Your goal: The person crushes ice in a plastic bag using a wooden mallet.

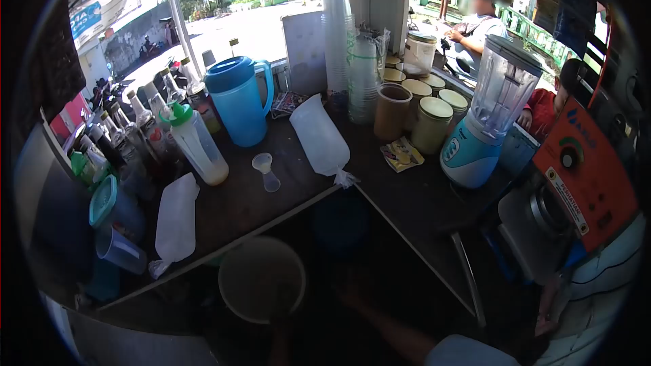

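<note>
Below the counter's edge, in deep shadow, my left hand (281, 308) is at the near rim of a pale round bucket (227, 281). Its fingers are too dark to make out. My right hand (351, 293) is to the right of the bucket, apart from it, its fingers also lost in the dark. Behind it a dark blue round container (339, 220) shows faintly. Two tied plastic bags of what looks like ice lie on the counter: one bag (178, 220) at the left, another bag (319, 137) near the corner. A small clear plastic scoop or funnel (266, 171) lies between them.
A blue pitcher (237, 105), a green-capped squeeze bottle (196, 142) and several glass bottles (146, 118) line the left. Stacked plastic cups (337, 47), lidded jars (432, 125), a blender (485, 115) and an orange sealing machine (586, 169) stand right. People are outside.
</note>
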Tool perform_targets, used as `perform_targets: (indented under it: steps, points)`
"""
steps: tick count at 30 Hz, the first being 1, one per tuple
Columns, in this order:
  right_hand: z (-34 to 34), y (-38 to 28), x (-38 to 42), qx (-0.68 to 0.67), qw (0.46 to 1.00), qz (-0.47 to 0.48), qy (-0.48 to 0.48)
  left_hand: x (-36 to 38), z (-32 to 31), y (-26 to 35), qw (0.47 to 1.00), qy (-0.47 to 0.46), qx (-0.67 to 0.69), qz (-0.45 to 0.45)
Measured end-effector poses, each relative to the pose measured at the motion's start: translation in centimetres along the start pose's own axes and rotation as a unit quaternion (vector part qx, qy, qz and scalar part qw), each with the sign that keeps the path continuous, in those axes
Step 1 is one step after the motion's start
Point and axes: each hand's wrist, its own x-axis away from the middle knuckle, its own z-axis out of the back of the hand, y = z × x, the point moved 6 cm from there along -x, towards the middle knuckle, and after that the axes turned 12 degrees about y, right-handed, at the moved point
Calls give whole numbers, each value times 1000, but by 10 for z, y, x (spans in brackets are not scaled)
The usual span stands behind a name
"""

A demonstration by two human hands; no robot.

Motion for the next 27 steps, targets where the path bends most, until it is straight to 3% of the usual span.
perform_targets:
  steps: [1,2,4,5,7,11,13,16,18,20,21,22,24,25,26,27]
  points:
    - [19,-18,3,8,1000,-6,-2,-2,6,4,1000,-7,12,-6]
    - [14,-21,8,35,999,-2,12,3,40,32,997,-18,-73,-11]
    - [9,-17,19,67,998,2,21,-2,13,23,977,-89,-190,-39]
    - [9,-14,18,67,997,4,21,2,23,29,977,-58,-201,-50]
    - [6,-2,14,30,999,-3,40,0,41,45,988,17,-146,-45]
    - [4,-15,2,11,1000,2,-10,27,34,47,994,-6,-109,-3]
    - [3,-29,-6,17,999,25,14,39,35,62,996,-7,-92,6]
    - [-7,-52,-5,52,992,110,45,74,43,78,993,-103,-49,29]
    - [-8,-68,-3,26,987,150,44,83,67,86,959,-69,267,60]
    - [-27,-82,0,-2,981,189,48,79,129,66,972,108,203,41]
    - [-61,-86,13,-60,979,187,-51,77,159,46,978,142,149,35]
    - [-94,-96,27,-118,964,183,-151,84,223,5,946,270,20,179]
    - [-146,-114,49,-76,927,119,-347,102,242,-54,892,360,-54,269]
    - [-196,-105,68,-90,901,116,-408,100,246,-61,890,362,-54,273]
    - [-256,-87,91,-104,869,115,-470,99,245,-74,887,305,-55,343]
    - [-292,-83,107,-46,824,233,-514,104,243,-85,876,244,-56,413]
